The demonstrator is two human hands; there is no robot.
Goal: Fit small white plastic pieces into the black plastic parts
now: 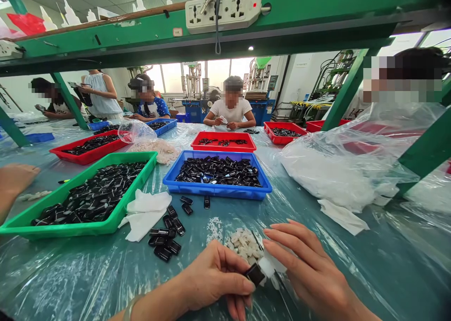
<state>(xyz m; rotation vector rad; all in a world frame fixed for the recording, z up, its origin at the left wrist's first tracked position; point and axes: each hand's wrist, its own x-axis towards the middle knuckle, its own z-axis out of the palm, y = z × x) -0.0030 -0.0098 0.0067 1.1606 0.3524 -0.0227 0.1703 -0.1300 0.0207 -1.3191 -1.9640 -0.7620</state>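
On a plastic-sheeted counter (387, 274), a green tray (70, 230) and a blue tray (218, 193) keep black casings (218, 171) within reach. The worker's left hand (211, 278) pinches one black casing (254, 274) steady, apparently so the right hand (310, 269), gripping a white piece (270, 266), can meet it above a heap of white bits (244, 246).

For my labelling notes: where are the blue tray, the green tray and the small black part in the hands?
blue tray (214, 192): head view, front wall.
green tray (70, 230): head view, front wall.
small black part (254, 274): head view, its visible face.
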